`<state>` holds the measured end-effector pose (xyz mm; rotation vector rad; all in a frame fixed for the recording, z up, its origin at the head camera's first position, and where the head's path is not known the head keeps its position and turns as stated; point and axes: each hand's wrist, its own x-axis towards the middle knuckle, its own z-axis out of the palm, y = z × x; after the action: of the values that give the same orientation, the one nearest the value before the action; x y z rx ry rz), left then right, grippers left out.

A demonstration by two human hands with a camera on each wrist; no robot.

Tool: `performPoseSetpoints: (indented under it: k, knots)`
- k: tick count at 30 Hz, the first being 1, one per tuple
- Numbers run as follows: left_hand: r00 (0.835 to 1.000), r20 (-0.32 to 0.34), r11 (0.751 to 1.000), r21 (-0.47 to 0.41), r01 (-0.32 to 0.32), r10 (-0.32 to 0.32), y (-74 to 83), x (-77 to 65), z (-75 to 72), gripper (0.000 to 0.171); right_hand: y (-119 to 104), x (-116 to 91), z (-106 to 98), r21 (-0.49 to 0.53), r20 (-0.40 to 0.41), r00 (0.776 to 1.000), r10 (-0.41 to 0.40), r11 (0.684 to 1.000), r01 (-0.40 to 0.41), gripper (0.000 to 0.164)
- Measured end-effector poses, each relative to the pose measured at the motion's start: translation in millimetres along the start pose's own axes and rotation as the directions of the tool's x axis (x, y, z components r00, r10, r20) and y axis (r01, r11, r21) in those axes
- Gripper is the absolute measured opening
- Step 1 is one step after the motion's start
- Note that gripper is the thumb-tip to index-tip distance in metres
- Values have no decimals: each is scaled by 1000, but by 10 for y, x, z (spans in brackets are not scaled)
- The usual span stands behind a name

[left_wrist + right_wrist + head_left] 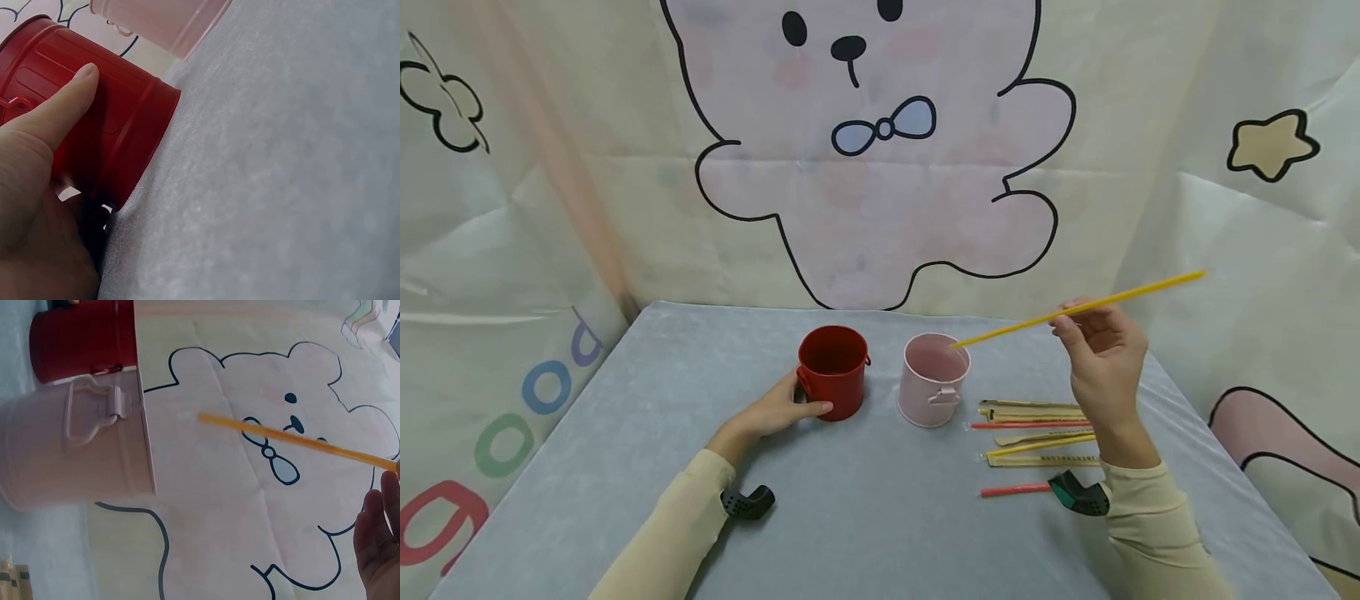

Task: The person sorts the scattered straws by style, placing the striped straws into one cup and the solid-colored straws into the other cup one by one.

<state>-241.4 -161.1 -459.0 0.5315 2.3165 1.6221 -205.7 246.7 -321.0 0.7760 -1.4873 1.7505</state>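
My left hand [778, 407] grips the lower left side of a small red metal bucket [842, 385], which stands upright on the table. In the left wrist view the thumb lies along the bucket's wall, and the other fingers are partly hidden. To its right stands a pale pink bucket [917, 392] with a small handle on its side. A long, thin yellow straw [1015, 330] is pinched between the thumb and fingers of my right hand [1105, 350]. It is held slanted, with its lower left tip at the pink bucket's rim in the head view.
Right of the pink bucket lie several yellow and red straws [1026, 426] and flat wooden-looking strips [1037, 460], partly behind the right forearm. A grey-blue cloth [880, 517] covers the table. Behind hangs a curtain [880, 208] printed with a bear.
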Motion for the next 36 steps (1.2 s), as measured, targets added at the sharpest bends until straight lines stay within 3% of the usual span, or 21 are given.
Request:
performPoseSetpoints:
  k: [6, 13, 18, 25, 36]
  knots:
    - [1000, -1, 1000, 6, 2, -2, -13, 20, -30, 84, -14, 14, 147, 27, -10, 1000, -25, 999, 25, 15]
    - [1000, -10, 999, -12, 30, -30, -13, 3, -35, 85, 2, 73, 409, 26, 33, 999, -30, 999, 29, 15]
    - [1000, -1, 1000, -18, 2, -2, -23, 14, -20, 82, 12, 111, 575, 31, 28, 999, -31, 999, 30, 15]
    - [1000, 8, 1000, -23, -2, 2, -26, 25, -1, 82, 40, 124, 763, 61, -7, 1000, 6, 998, -5, 9]
    - [1000, 6, 1000, -25, -2, 2, -43, 42, -6, 83, 135, 51, 935, 72, -4, 998, 60, 996, -59, 13]
